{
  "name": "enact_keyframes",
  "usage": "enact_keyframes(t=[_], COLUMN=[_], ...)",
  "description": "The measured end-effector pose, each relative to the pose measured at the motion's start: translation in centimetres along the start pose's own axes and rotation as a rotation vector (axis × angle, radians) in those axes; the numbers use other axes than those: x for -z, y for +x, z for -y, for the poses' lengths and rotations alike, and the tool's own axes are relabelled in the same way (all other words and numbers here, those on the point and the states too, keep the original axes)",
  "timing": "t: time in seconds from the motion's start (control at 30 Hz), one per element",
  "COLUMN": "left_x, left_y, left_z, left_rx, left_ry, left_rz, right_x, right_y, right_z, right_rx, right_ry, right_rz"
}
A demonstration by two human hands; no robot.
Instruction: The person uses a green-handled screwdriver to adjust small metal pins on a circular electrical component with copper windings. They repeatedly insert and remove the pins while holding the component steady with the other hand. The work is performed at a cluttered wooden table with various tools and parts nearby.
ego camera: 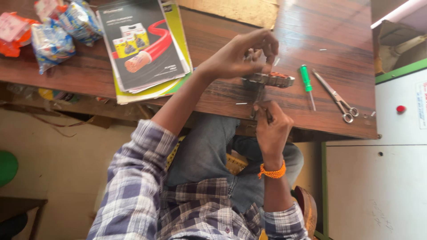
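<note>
My left hand [242, 55] reaches over the wooden table [329, 40] and grips a flat metal part with copper-coloured windings [271, 80] from above, fingers curled on its top edge. Just below it, at the table's near edge, my right hand [272, 129] pinches a thin dark tool [268, 114] that points up toward the part. An orange band [272, 171] circles my right wrist. Both arms wear plaid sleeves.
A green-handled screwdriver [306, 80] and scissors [339, 98] lie right of the part. A stack of catalogues [142, 44] and several plastic packets [51, 33] sit at the left. A white cabinet with a red knob [400, 109] stands at the right.
</note>
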State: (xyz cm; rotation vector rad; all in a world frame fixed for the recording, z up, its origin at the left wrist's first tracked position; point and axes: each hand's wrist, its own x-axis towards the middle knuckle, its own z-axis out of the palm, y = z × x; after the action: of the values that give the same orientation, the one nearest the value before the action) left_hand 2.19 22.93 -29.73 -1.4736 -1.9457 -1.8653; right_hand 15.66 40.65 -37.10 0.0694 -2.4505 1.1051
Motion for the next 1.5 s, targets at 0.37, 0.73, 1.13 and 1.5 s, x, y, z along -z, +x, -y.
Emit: enact_keyframes(t=[0.37,0.73,1.13,1.5], left_x=[-5.3,-5.8,-3.1,0.0], left_y=[-3.0,-3.2,0.7,1.5], left_z=[2.0,2.3,1.6,0.0], left_rx=[-0.135,-0.128,0.387,0.074], left_ry=[0.552,0.563,-0.452,-0.474], left_rz=[-0.23,-0.262,-0.105,0.227], right_x=[6.1,5.9,5.3,4.2], right_y=[3.6,8.3,12.7,6.6], right_z=[-2.6,0.5,-0.1,3.7], right_rx=[0.096,0.405,0.39,0.256], right_ry=[0.17,-0.112,-0.258,-0.041], right_rz=[-0.109,0.004,0.119,0.062])
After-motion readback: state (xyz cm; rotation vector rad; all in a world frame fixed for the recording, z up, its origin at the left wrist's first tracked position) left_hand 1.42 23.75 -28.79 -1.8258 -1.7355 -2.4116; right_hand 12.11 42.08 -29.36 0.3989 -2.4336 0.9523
